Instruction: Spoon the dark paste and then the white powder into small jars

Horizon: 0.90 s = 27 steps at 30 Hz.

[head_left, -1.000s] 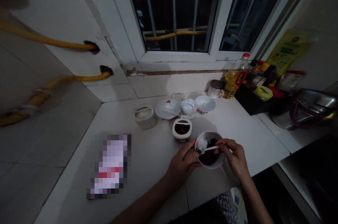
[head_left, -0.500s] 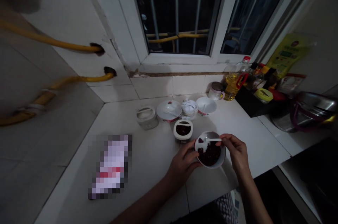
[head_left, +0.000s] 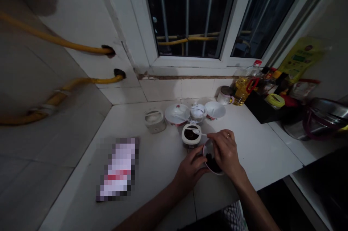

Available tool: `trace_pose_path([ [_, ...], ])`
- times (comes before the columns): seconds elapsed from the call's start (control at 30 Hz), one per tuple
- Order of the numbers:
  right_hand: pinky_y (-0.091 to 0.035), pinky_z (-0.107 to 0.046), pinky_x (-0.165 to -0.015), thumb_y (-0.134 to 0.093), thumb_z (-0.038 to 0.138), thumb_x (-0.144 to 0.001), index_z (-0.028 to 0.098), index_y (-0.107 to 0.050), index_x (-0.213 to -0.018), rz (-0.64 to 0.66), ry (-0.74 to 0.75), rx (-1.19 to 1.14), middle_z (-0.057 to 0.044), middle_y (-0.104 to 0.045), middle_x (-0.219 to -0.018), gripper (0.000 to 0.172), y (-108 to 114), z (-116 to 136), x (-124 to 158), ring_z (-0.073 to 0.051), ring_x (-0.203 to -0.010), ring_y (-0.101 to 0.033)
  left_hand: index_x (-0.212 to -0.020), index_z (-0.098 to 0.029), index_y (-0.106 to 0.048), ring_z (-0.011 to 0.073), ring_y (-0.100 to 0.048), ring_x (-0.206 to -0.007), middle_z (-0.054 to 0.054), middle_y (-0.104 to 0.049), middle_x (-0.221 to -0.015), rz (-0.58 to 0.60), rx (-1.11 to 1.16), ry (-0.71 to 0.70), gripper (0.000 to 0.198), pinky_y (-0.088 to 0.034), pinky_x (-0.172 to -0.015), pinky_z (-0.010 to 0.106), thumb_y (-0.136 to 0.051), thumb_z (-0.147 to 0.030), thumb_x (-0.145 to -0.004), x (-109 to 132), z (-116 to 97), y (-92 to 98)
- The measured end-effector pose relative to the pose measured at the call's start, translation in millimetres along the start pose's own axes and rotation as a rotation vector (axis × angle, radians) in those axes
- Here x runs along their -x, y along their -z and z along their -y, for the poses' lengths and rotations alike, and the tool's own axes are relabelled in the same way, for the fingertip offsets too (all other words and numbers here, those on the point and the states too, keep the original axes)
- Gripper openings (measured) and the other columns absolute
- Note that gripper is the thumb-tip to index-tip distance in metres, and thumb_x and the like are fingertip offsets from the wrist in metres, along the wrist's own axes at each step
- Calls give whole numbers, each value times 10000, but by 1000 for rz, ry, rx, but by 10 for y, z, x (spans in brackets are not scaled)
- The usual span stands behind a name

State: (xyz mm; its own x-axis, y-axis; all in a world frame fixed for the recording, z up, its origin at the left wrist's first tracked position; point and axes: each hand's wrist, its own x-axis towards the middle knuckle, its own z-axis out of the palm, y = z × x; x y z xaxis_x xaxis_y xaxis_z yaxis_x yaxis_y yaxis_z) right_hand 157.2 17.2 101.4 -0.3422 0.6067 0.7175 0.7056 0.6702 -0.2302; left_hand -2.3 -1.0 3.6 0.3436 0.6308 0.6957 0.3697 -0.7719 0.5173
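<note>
My left hand [head_left: 191, 167] grips the left side of a small white bowl [head_left: 208, 147] that holds dark, crumbly stuff. Between the fingers of my right hand [head_left: 225, 151] is the handle of a white spoon [head_left: 199, 132]. The spoon's tip is over the mouth of a square jar [head_left: 191, 143] with a pale rim and dark contents. My right hand passes above the bowl and hides its right part. I cannot make out whether anything lies in the spoon.
Behind the jar stand a lidded container [head_left: 154, 126], a shallow dish [head_left: 177, 109], a jar of white stuff [head_left: 198, 111] and another bowl [head_left: 215, 109]. Farther right are a mug [head_left: 225, 95], an oil bottle [head_left: 241, 87] and a steel pot [head_left: 323, 115]. A blurred-out item [head_left: 118, 173] lies left.
My right hand has moved the spoon out of the bowl, up and left to the jar's mouth. My left hand still holds the bowl. The view has shifted slightly.
</note>
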Motion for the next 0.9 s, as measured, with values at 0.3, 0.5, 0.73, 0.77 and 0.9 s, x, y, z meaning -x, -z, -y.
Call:
trace_pose_path([
  [0.3, -367, -399, -812, -440, 9, -837, 140, -611, -1011, 179, 77, 104, -72, -696, -812, 277, -123, -21, -63, -224, -790, -535, -990, -184, -589, 234, -608, -1116, 135, -565, -1236, -44, -63, -28, 229, -557, -881, 346, -526, -394, -925, -2, 5, -18],
  [0.5, -390, -396, -812, -424, 8, -832, 167, -600, -1041, 123, 88, 73, -61, -699, -839, 317, -63, -14, -70, -214, -779, -545, -999, -179, -585, 239, -596, -1135, 141, -552, -1252, -58, -50, -35, 232, -556, -888, 357, -512, -389, -932, -1, 10, -34],
  [0.73, -436, -402, -802, -455, 0, -836, 183, -568, -1088, -29, 42, 85, -66, -691, -873, 331, 323, -119, 192, -197, -768, -576, -1002, -180, -584, 248, -606, -1120, 152, -552, -1259, -23, -9, -8, 212, -562, -878, 375, -565, -368, -908, -11, -4, -4],
  [0.77, -439, -397, -792, -466, 1, -836, 184, -571, -1094, -31, 37, 117, -63, -690, -858, 333, 379, -151, 248, -196, -760, -576, -1005, -180, -583, 248, -608, -1118, 154, -552, -1259, -22, -7, -9, 213, -565, -874, 374, -564, -368, -908, -9, -5, 2],
  [0.9, -446, -380, -769, -467, -6, -843, 201, -572, -1141, 13, 34, 242, -58, -700, -848, 377, 551, -244, 456, -189, -751, -591, -1024, -193, -582, 243, -615, -1114, 146, -548, -1270, -3, -12, 15, 197, -568, -873, 375, -584, -346, -900, 1, -8, 16],
])
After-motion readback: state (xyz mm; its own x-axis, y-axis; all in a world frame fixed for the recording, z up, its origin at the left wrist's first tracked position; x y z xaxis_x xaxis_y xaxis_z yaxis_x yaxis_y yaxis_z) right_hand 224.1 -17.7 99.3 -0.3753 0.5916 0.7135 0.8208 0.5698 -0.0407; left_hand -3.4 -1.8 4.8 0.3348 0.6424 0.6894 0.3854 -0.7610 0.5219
